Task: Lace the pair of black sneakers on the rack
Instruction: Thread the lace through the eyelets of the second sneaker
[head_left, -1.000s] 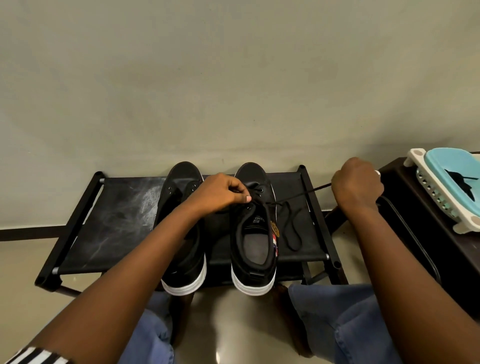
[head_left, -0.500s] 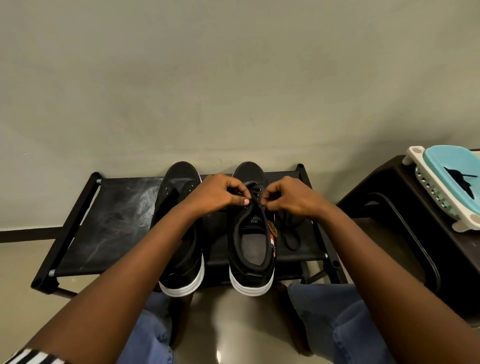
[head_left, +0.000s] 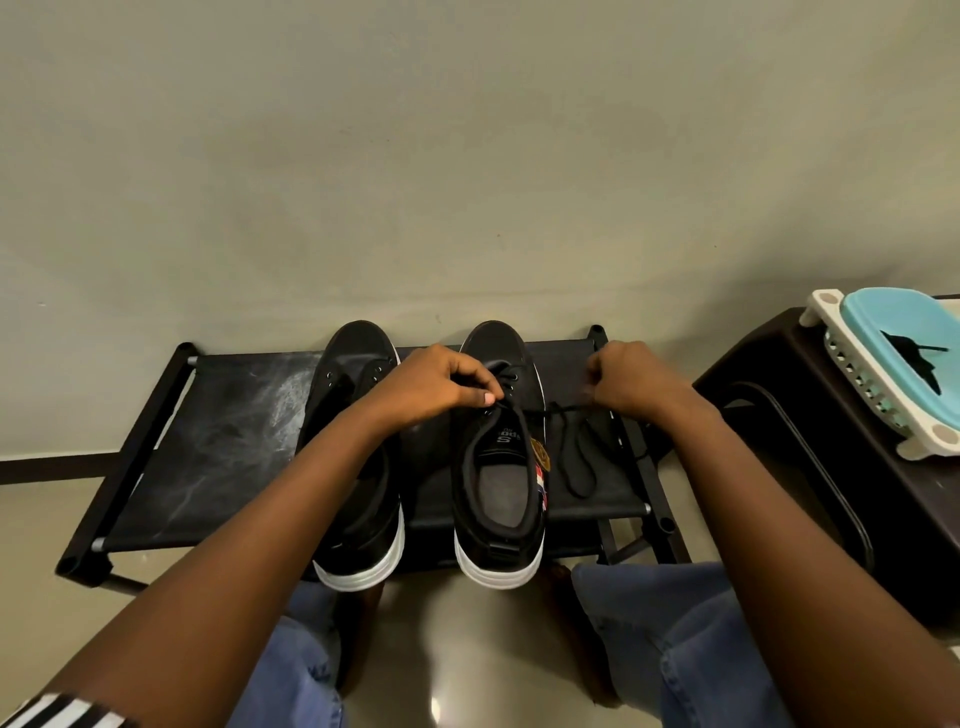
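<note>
Head view, single frame. Two black canvas sneakers with white soles stand side by side, toes toward the wall, on a low black fabric-topped shoe rack (head_left: 208, 441) in the lower centre of the frame.

Right-hand black sneaker (head_left: 496, 467): work is under way. A black flat shoelace (head_left: 574, 452) runs out of its eyelet area to the right and lies in a slack loop on the rack fabric just beside the shoe. The left hand (head_left: 436, 387) sits over the front eyelets, thumb and forefinger pinching the lace at the tongue. The right hand (head_left: 631, 379), at centre right of the frame, has its fingers curled; it appears to pinch the far run of the same lace, though the contact point is dark and hard to resolve.

Left-hand black sneaker (head_left: 358, 457): bare eyelets visible near its toe, no lace seen in them; the left forearm covers much of the upper.

Progress judgement: early. Only the front eyelets of the right-hand shoe look threaded, and plenty of lace is still loose. Remaining: the upper eyelets of this shoe, then the whole second shoe.

At far right of the frame, a dark brown plastic stool (head_left: 831, 441) carries a white and light-blue plastic basket (head_left: 883, 364).
</note>
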